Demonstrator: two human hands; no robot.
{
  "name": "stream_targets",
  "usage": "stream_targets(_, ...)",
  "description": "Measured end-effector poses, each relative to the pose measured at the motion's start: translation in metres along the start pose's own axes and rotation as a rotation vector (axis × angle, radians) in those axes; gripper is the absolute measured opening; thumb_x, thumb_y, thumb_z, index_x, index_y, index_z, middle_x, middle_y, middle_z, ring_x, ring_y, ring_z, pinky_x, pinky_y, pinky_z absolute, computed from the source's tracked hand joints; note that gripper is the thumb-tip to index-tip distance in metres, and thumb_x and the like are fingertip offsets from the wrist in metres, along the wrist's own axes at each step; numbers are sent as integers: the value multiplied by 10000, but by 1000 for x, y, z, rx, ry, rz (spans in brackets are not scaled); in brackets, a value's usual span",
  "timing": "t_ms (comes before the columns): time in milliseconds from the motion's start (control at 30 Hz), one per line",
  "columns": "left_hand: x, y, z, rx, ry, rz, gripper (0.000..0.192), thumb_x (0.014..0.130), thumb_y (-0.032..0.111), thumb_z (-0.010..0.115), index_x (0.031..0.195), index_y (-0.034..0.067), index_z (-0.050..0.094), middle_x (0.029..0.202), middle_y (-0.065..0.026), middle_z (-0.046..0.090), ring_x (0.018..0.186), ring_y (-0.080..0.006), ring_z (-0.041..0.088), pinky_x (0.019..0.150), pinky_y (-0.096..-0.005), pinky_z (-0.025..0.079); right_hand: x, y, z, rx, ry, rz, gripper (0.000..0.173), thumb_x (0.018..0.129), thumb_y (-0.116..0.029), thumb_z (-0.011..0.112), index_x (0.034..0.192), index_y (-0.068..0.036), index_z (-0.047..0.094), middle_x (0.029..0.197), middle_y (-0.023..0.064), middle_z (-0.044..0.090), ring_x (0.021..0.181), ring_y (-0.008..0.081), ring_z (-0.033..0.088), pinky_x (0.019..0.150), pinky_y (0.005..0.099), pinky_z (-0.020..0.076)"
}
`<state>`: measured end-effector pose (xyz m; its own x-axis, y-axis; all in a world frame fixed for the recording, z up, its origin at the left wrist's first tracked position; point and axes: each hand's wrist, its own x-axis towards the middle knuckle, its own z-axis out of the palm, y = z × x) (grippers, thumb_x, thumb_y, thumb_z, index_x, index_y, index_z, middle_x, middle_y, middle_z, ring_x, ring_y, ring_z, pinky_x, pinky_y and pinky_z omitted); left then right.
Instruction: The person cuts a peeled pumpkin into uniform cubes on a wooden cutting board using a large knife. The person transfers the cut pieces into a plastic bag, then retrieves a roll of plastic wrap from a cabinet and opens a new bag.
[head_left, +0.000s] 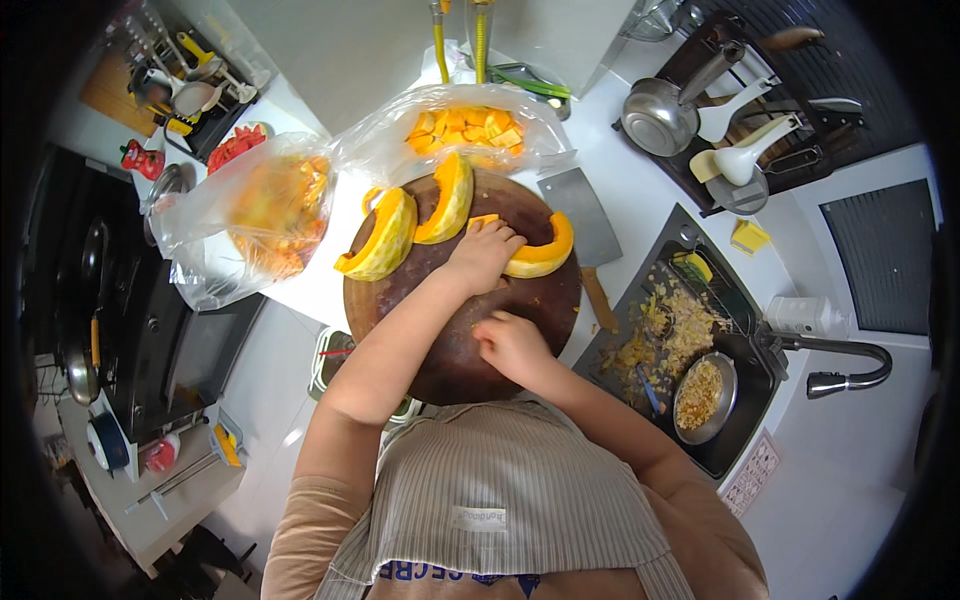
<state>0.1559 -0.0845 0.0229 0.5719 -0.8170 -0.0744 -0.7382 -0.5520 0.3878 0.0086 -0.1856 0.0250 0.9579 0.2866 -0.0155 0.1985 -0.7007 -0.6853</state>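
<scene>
My left hand (484, 255) reaches onto a round wooden chopping board (442, 337), its fingers over an orange pumpkin piece (484, 221) and against the left end of a curved pumpkin wedge (541, 259); how firmly it holds either is hidden. Nearer my body, my right hand (512, 346) hovers or rests over the board with its fingers curled; whether something small is in them cannot be told. Two more partly peeled pumpkin wedges (382, 240) (448, 201) lie at the board's upper left. Right of the board lies a cleaver (583, 214), its wooden handle towards me.
A clear bag of pumpkin chunks (469, 129) is behind the board; another plastic bag with orange pieces (277, 202) lies left. At right, the sink (739, 322) contains peelings and a metal bowl (705, 397). A rack (686, 157) holds a pan and utensils.
</scene>
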Motion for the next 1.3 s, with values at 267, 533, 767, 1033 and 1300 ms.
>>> stream_targets(267,-39,22,11,-118,38,35,555,674,94,740,1205,103,578,1095,-74,588,1131,-289,524,1080,-485,338,-167,104,-111,-452,-100,836,154,810,-136,660,939,-90,732,856,137,694,771,318,677,713,416,553)
stream_targets(533,-127,36,3,-110,79,-32,609,654,108,777,1235,109,593,1291,-96,537,1285,-314,442,1124,-487,292,-92,122,-86,-389,147,569,279,906,-171,626,1153,-42,622,990,136,644,882,321,658,743,421,550)
stream_targets(767,-138,44,16,-191,211,-70,533,681,231,811,1178,159,634,1271,-72,513,1294,-294,422,1130,-560,247,-50,146,-62,-426,6,683,487,829,-198,702,1212,-4,474,1098,190,598,954,374,636,778,448,552)
stream_targets(1033,-138,33,42,-175,339,-41,461,669,353,811,1078,196,669,1145,-63,535,1199,-281,479,1100,-563,248,-88,79,-131,-213,140,744,376,898,-325,628,1097,-27,516,807,154,666,758,332,674,645,416,508)
stream_targets(1300,-140,30,49,-211,397,-44,455,653,333,818,1061,204,664,1093,-40,544,1150,-269,500,1092,-544,261,-141,3,-148,668,-168,928,327,1030,-362,442,854,-96,517,603,-34,430,502,55,395,455,232,325)
